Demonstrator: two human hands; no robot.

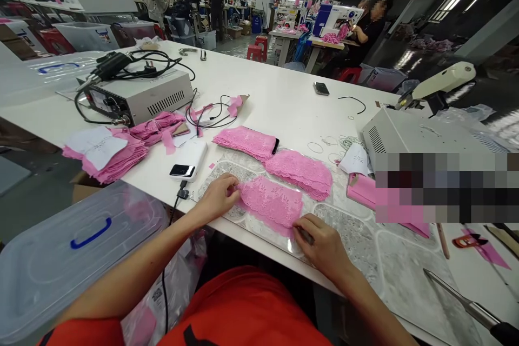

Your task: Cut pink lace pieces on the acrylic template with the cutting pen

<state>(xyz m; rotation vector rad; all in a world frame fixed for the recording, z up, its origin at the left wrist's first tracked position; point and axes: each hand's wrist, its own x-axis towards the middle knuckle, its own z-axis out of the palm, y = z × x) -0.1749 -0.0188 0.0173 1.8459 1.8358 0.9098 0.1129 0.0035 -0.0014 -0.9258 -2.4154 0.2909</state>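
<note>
A pink lace piece (271,201) lies flat on the grey marble-patterned mat (348,227), right in front of me. Its left end is pinched between the thumb and fingers of my left hand (219,194). At its lower right corner, my right hand (320,238) has its fingers closed on the lace edge. Just beyond the piece are two stacks of similar lace: one pink stack (299,172) close behind it, and another pink stack (245,141) farther left with a dark object partly under its right end.
Left of the mat are a white power bank (190,159), a grey box device (150,98) with cables, and a pink fabric pile (109,154). To the right stand another grey machine (421,132), orange-handled snips (469,240) and a soldering-iron-like tool (466,303). A lidded plastic bin (121,248) sits below left.
</note>
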